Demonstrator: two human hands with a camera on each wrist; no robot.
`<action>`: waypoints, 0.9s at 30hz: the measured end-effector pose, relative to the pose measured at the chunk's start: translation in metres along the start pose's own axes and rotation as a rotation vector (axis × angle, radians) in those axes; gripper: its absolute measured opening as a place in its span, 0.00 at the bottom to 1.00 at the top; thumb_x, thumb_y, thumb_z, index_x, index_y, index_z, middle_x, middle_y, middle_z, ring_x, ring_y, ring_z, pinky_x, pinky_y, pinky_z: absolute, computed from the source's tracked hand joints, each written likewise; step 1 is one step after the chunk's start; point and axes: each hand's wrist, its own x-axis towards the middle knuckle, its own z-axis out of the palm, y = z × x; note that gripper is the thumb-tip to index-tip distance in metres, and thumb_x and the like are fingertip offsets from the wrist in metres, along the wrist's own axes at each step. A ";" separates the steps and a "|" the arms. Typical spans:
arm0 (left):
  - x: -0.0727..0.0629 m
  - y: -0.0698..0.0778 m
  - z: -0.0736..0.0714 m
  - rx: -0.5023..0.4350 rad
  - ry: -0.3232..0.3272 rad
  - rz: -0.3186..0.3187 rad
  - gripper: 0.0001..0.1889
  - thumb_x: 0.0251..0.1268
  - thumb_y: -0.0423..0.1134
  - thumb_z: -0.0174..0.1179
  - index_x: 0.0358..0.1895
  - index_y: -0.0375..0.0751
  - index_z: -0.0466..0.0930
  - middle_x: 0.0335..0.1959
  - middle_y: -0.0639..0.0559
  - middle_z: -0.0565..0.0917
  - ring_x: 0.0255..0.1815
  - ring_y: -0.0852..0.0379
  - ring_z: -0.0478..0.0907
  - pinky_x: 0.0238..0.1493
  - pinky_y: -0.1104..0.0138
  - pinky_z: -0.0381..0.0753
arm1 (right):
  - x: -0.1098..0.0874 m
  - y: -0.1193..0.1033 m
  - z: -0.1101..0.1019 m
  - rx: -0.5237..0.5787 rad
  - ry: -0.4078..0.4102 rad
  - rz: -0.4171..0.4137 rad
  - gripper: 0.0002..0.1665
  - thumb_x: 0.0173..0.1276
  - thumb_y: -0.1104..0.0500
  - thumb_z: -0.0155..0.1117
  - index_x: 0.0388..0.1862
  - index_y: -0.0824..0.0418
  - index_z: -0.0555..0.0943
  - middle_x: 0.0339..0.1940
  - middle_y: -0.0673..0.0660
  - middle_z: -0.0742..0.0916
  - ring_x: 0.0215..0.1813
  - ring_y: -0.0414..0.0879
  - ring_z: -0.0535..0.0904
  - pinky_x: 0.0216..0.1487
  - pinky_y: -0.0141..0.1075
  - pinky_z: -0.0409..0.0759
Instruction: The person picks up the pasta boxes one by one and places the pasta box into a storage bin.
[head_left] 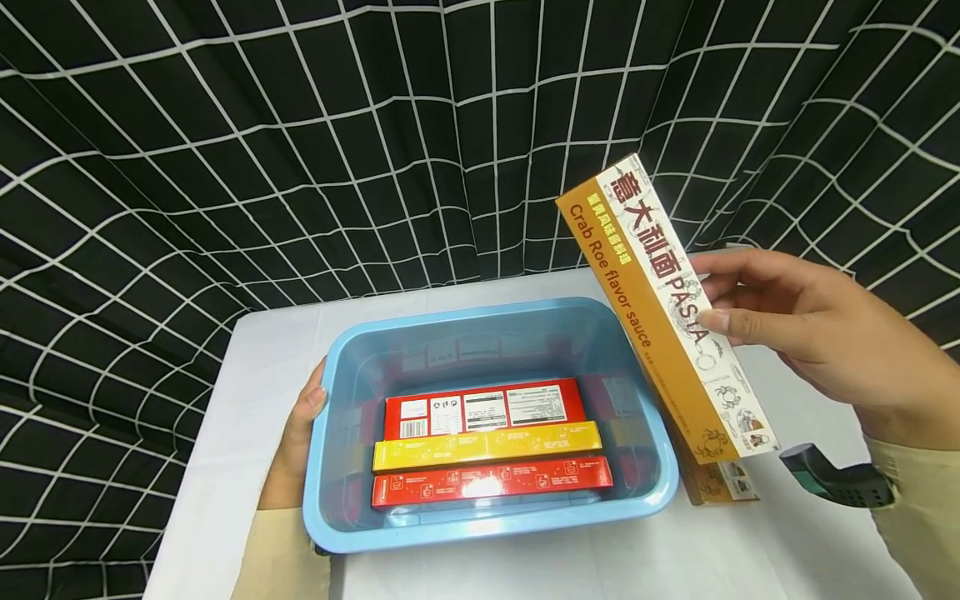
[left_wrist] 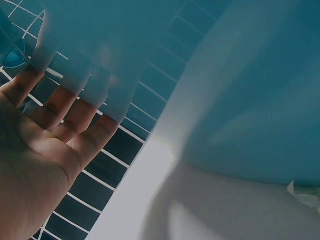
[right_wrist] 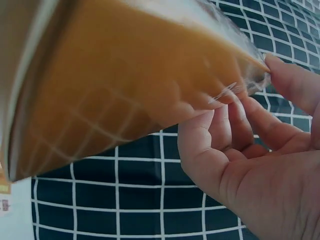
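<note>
My right hand (head_left: pixel 795 325) pinches a tilted orange-and-white pasta box (head_left: pixel 667 308), thumb on its front and fingers at its edge. The box is above the right side of a blue plastic basin (head_left: pixel 487 533). In the right wrist view, the box's glossy orange side (right_wrist: pixel 125 75) reflects the grid and fingers. My left hand (head_left: pixel 296 442) touches the basin's left rim from outside; in the left wrist view its fingers (left_wrist: pixel 95 137) look fairly straight, their tips behind translucent blue plastic. Inside the basin lie red boxes (head_left: pixel 491 482) and a yellow box (head_left: pixel 487 446).
Another orange-and-white box (head_left: pixel 716 483) lies on the white tabletop (head_left: pixel 255 358) right of the basin, mostly hidden by the held one. Black cloth with a white grid (head_left: pixel 375 167) hangs behind and beside the table.
</note>
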 end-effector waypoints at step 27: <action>-0.001 -0.002 -0.003 -0.006 0.010 0.008 0.39 0.77 0.51 0.40 0.89 0.44 0.54 0.78 0.46 0.70 0.76 0.46 0.65 0.72 0.63 0.68 | 0.009 -0.042 0.014 0.023 -0.140 -0.177 0.29 0.82 0.65 0.67 0.77 0.48 0.79 0.58 0.57 0.85 0.57 0.57 0.80 0.46 0.41 0.89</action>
